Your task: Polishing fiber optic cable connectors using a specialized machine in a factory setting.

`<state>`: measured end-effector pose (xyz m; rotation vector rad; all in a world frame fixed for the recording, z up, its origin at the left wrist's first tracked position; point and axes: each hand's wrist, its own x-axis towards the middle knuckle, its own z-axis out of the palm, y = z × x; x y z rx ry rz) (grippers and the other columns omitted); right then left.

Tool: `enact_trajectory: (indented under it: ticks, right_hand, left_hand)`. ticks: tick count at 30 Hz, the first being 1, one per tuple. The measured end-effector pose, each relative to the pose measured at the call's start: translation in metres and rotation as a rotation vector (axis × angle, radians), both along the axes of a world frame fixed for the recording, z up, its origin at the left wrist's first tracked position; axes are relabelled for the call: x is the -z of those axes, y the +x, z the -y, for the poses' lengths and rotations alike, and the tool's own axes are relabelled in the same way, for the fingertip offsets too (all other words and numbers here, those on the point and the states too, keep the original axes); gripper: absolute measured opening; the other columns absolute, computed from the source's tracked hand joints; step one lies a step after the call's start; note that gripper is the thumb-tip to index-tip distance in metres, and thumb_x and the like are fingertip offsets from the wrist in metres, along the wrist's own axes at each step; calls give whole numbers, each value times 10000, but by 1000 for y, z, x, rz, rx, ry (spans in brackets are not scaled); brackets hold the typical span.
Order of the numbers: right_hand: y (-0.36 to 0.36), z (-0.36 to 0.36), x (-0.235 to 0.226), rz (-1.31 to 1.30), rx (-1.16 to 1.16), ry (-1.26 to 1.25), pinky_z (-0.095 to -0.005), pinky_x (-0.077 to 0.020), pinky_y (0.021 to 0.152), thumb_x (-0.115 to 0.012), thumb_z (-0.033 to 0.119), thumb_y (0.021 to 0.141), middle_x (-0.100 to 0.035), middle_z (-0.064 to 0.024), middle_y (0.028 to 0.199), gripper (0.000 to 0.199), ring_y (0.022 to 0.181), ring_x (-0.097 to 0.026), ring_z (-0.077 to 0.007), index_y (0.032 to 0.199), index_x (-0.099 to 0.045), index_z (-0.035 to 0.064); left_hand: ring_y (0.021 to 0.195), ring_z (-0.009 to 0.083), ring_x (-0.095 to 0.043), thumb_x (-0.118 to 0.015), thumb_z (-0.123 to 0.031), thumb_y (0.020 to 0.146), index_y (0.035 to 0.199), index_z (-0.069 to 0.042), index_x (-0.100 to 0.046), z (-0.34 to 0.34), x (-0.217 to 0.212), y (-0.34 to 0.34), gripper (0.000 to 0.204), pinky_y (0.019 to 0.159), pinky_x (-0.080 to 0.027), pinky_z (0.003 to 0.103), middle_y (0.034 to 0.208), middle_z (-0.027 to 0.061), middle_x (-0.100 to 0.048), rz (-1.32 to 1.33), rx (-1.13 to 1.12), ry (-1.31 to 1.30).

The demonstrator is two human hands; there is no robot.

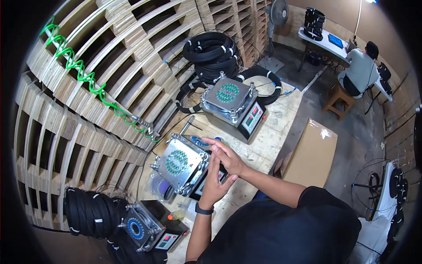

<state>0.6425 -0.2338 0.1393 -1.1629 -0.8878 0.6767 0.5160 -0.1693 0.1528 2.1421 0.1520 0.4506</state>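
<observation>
My left hand (214,188), with a black band at the wrist, has its fingers stretched up and holds nothing. Against its fingertips lies my right hand (231,160), also with straight fingers and nothing in it. Both are over the right side of the middle bench machine (176,163), partly hiding its front panel. That machine has a square metal plate with rings of green fittings and clamps at the corners. Just beyond my fingertips, partly covered, is a blue-ringed disc (198,141).
A similar machine (227,93) stands farther back, and another with a blue ring (135,229) stands lower left. Black cable coils (210,48) are stacked behind. A green coiled hose (83,75) hangs along wooden slats. Right of the bench is a cardboard box (310,154); a person (359,70) sits far right.
</observation>
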Motion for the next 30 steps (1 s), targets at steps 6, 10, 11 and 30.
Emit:
enact_trajectory:
  ticks: [6, 10, 11, 30]
  right_hand:
    - [111, 19, 8, 135, 151, -173, -277, -482, 916, -451, 338, 1079, -684, -66, 1136, 427, 1023, -622, -120, 1319, -593, 15]
    - [219, 17, -15, 22, 215, -98, -340, -526, 897, -456, 353, 1075, -671, -104, 1180, 418, 1040, -658, -180, 1252, -612, 8]
    - [256, 13, -14, 9, 265, -84, -318, -524, 888, -463, 342, 1072, -671, -101, 1189, 399, 1040, -657, -173, 1245, -611, 14]
    - [596, -241, -36, 1511, -333, -348, -483, -527, 781, -761, 515, 776, -718, -160, 895, 531, 882, -694, -368, 1053, -659, 73]
  left_hand:
    - [1494, 374, -258, -745, -275, 884, 1561, -32, -268, 3, 8, 95, 863, 1203, -248, 425, 1611, 224, -251, 17, 92, -159]
    - [1425, 363, -381, -725, -223, 899, 1506, -34, -383, -18, -1, 158, 722, 1177, -297, 417, 1533, 212, -391, 91, -24, -43]
    - [1386, 358, -427, -715, -198, 904, 1455, -28, -449, -24, -5, 177, 635, 1159, -320, 414, 1478, 205, -455, 124, -89, -95]
    - [1164, 259, -602, -633, -121, 955, 1334, -31, -558, -34, -7, 420, 397, 956, -506, 360, 1249, 144, -586, 97, -752, -148]
